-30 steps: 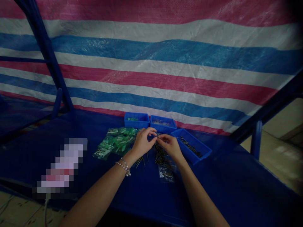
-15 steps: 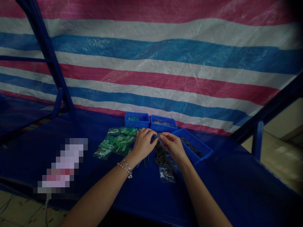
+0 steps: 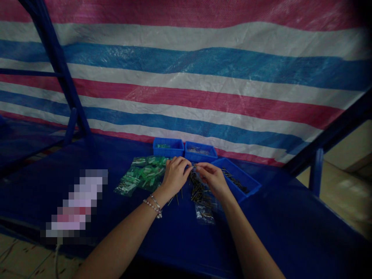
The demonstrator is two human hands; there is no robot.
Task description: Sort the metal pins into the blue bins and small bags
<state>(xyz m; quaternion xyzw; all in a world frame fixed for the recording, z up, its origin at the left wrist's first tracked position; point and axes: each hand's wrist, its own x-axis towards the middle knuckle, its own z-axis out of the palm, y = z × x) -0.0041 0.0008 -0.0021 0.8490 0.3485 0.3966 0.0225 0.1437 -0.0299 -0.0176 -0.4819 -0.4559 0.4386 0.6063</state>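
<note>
From my remote station I log, largest first: one pink, white and blue striped tarpaulin [image 3: 186, 77], cut off by the frame; one blue bench [image 3: 174, 244], its near edge in shadow; one pixelated object [image 3: 77, 203] on it that I cannot identify. Three blue plastic bins stand in a row: left bin [image 3: 168, 147], middle bin [image 3: 200, 152], right bin [image 3: 240, 180], the last holding dark pins [image 3: 235, 181]. Also logged: green packets [image 3: 141, 174]; a clear plastic bag [image 3: 205, 213] under loose metal pins [image 3: 199, 193]. The left hand [image 3: 175, 176], with a beaded bracelet [image 3: 153, 207], and the right hand [image 3: 213, 180] are close together, fingertips pinching a thin metal piece [image 3: 193, 167] above the loose pins, too small for me to make out.
</note>
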